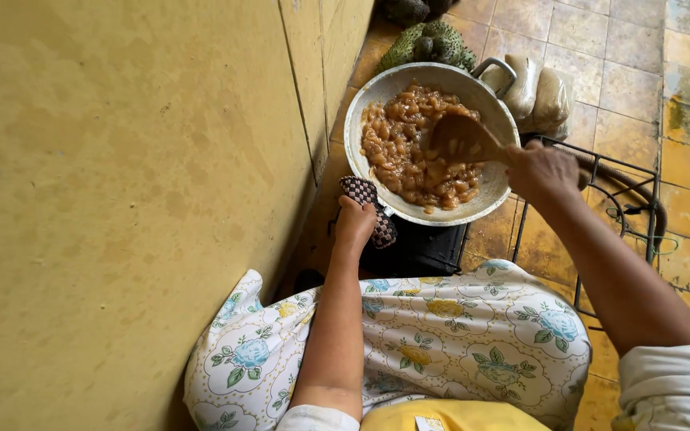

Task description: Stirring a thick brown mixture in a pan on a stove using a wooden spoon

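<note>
Spoon (461, 137) clasped by right hand (543, 169); left hand (354, 223) clutches cloth (369, 209).

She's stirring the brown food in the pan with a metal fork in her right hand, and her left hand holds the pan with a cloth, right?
Not quite. The right hand holds a wooden spoon, not a metal fork. The rest fits: the spoon is in the brown food in the pan, and the left hand grips a checked cloth at the pan's edge. The head view shows it.
</note>
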